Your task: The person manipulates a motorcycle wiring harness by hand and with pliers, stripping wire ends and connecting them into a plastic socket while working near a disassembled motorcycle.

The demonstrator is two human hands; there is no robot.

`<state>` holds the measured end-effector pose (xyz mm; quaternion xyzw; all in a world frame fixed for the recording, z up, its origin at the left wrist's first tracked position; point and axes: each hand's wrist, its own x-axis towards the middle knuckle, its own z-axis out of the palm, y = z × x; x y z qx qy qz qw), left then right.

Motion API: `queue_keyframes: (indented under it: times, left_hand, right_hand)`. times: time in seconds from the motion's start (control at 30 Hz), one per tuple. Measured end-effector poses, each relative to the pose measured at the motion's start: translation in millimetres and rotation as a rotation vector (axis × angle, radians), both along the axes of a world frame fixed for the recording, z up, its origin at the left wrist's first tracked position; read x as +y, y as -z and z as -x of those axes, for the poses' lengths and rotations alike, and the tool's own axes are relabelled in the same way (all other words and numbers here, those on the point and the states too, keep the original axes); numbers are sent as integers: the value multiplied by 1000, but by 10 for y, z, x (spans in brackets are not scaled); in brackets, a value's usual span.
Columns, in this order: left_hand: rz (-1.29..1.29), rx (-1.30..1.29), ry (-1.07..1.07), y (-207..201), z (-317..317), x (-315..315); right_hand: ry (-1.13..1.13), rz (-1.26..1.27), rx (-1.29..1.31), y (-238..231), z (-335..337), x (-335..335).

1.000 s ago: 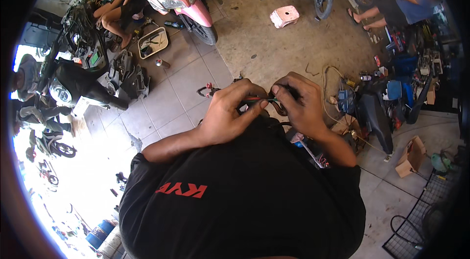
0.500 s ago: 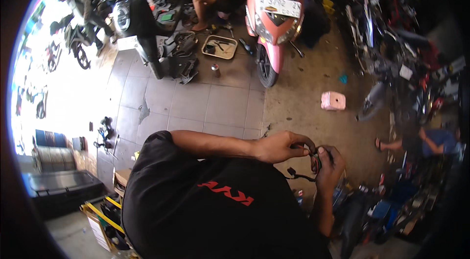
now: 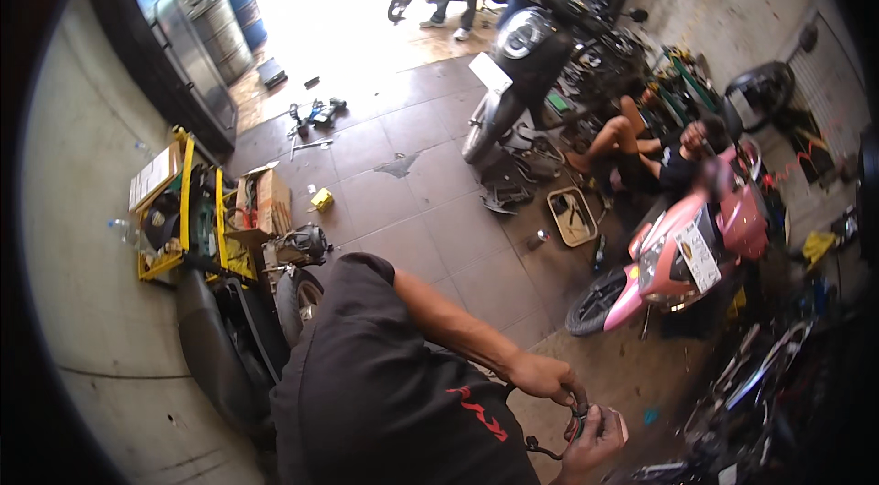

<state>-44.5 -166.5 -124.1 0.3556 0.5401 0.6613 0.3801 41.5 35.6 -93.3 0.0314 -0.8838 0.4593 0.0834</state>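
Observation:
Close in front of my body, my left hand (image 3: 547, 376) and my right hand (image 3: 593, 445) meet over a small bundle of wires (image 3: 577, 423). Reddish and dark green strands show between the fingertips. Both hands are closed, with thumbs and fingers pinching the bundle. A black cable with a small plug (image 3: 534, 443) hangs loose to the left of my right hand. Part of a pink stool (image 3: 623, 427) shows just past my right fingers. My fingers cover most of the wires.
A pink scooter (image 3: 659, 265) stands ahead right, near a seated person (image 3: 678, 151). Left of it are a parts tray (image 3: 573, 217) and a dark motorcycle (image 3: 526, 73). A yellow tool cart (image 3: 188, 210) and a motorcycle seat (image 3: 220, 357) stand at left; bike frames (image 3: 760, 375) crowd the right.
My view has swung left, bringing the wall and tool cart into sight and shifting the pink scooter rightward. Both hands still pinch the wires, now lower in the picture.

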Motion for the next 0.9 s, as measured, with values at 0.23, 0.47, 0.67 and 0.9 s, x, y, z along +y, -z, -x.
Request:
queue_keyframes:
  times: [0.23, 0.47, 0.67, 0.9]
  left_hand:
    - [319, 233, -491, -253, -193, -499]
    - [241, 130, -660, -108, -255, -852]
    - [238, 159, -734, -11, -311, -1161]
    - [152, 275, -816, 27, -352, -1351]
  right_hand:
    - [-6, -91, 287, -134, 320, -867]
    - [-34, 455, -267, -14, 395, -1156]
    - [-250, 669, -433, 51, 470, -1357]
    - [-429, 833, -599, 192, 473, -1440]
